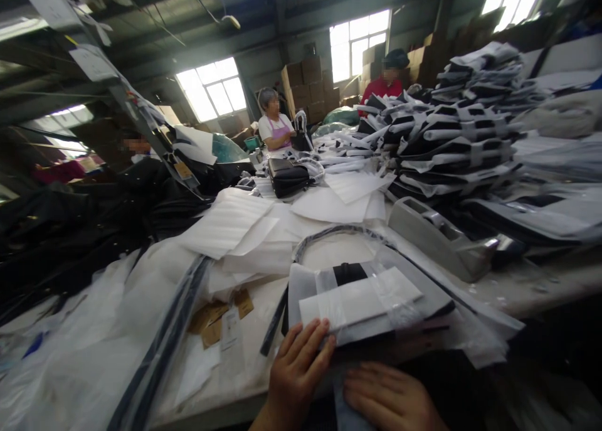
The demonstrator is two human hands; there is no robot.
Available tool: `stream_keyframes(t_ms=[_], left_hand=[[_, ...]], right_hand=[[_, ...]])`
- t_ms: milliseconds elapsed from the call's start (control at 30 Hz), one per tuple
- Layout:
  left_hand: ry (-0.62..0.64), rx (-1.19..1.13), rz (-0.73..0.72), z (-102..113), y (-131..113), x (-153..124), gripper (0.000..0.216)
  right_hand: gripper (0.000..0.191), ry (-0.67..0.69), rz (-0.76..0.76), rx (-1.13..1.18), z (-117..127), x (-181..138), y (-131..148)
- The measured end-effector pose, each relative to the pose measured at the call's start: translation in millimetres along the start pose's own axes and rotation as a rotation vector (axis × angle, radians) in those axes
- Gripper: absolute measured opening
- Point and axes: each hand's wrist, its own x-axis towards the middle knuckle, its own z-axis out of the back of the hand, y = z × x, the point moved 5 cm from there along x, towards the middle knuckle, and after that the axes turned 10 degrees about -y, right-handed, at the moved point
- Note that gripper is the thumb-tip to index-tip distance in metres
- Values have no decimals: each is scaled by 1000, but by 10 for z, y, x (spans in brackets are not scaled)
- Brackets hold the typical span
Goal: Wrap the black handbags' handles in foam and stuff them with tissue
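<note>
On my head-camera feed, a wrapped bag (360, 287) lies at the near edge of the worktop (256, 365), in clear plastic with a white panel on top and its strap (338, 230) arched beyond it; I cannot see what is inside. Farther back sits a black bag (286, 177). Cardboard boxes (305, 83) are stacked near the windows, contents hidden.

White foam sheets (235, 221) spread across the middle of the worktop. Brown card pieces (211, 321) lie left of the wrapped bag, and long dark strips in plastic (160, 337) run toward the near left corner. A grey tape dispenser (437, 236) stands just beyond the bag on the right, before a tall pile of wrapped bags (456, 142) that partly hides a person in red (383, 89). A person in a pink apron (279, 133) is across the worktop.

The left hand (301, 371) rests on the bag's near left corner, fingers extended and slightly apart. The right hand (388, 396), fingers together, lies over a pale strip (345, 412) below the bag's near edge; I cannot tell whether it grips.
</note>
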Motion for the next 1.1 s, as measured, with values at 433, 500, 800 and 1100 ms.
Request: stream_keyframes(t_ms=[433, 500, 800, 1100], left_hand=[[-10, -76, 109, 2, 22, -11, 30], [10, -121, 167, 15, 40, 13, 31], [-19, -267, 482, 24, 105, 168, 17], [-49, -239, 607, -88, 114, 121, 13]], right_hand=[[23, 53, -84, -81, 10, 552, -372], [23, 102, -229, -20, -27, 576, -451], [21, 182, -550, 36, -95, 553, -523], [13, 161, -588, -154, -152, 536, -588]])
